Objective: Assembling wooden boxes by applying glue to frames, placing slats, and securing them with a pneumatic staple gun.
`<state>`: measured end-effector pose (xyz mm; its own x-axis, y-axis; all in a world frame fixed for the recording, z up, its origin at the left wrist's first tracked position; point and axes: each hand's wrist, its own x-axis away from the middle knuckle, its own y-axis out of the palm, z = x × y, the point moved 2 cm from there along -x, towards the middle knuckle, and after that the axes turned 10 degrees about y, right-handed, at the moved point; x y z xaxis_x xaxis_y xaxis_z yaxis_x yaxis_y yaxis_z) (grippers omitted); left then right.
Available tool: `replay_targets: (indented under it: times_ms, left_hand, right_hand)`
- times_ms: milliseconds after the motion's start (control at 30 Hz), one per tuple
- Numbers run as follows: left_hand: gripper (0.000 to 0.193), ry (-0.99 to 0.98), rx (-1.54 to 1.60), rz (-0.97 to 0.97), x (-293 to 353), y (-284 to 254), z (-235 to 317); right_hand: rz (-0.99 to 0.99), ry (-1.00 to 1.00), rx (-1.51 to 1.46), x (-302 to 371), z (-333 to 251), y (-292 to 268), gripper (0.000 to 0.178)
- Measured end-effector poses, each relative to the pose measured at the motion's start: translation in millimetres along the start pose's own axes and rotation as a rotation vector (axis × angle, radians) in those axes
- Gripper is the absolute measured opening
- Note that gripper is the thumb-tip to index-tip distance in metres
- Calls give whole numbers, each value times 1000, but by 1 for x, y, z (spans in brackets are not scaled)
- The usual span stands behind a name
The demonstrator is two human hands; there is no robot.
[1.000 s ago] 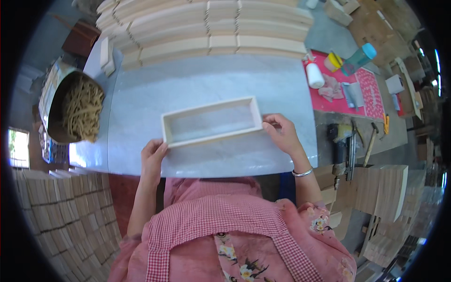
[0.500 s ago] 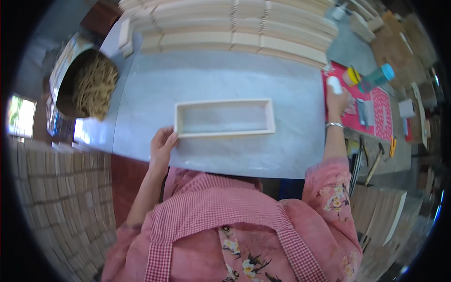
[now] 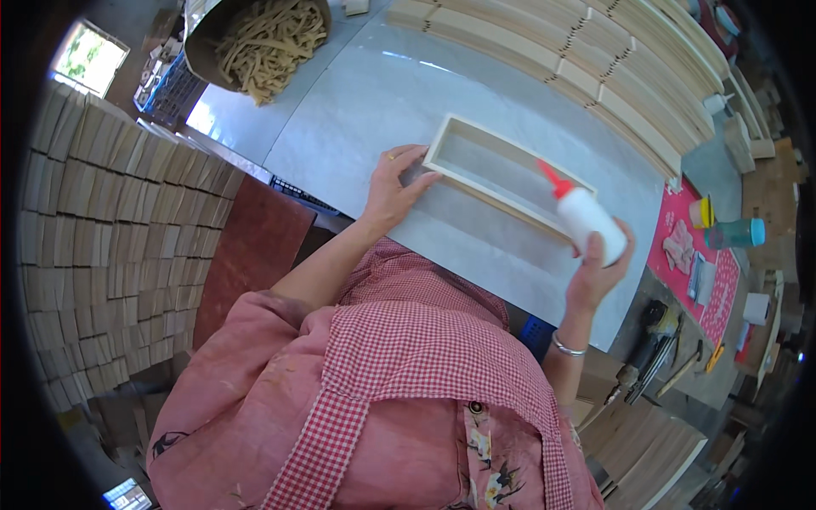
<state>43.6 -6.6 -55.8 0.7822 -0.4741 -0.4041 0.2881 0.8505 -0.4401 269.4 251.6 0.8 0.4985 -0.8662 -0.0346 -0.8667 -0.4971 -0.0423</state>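
A long shallow wooden frame (image 3: 501,176) lies on the pale grey table (image 3: 365,102). My left hand (image 3: 396,184) rests flat on the table, fingers touching the frame's near left corner. My right hand (image 3: 597,270) grips a white glue bottle (image 3: 586,218) with a red nozzle. The nozzle points up and left over the frame's near long edge. A bracelet sits on my right wrist.
Rows of wooden slats (image 3: 612,59) line the table's far side. A round tub of wood strips (image 3: 263,34) stands at the far left. A red mat (image 3: 705,263) with a teal bottle (image 3: 735,232) and small items lies to the right. Stacked wood pieces (image 3: 93,229) fill the left.
My right hand went to the red mat, picked up the glue bottle and brought it over the frame. My left hand moved up to the frame's corner. The view has tilted.
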Motion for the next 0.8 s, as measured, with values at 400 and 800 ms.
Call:
replay_targets:
  times_ms: [400,800]
  left_hand:
    - [40,290,-179,-152,-3,-15,-15]
    - [38,260,-186,-173,-8,-17,-9]
  right_hand:
    - [-329,-48,106,28,-10,99,55]
    - [-364,-88,228,25,-16,112,55]
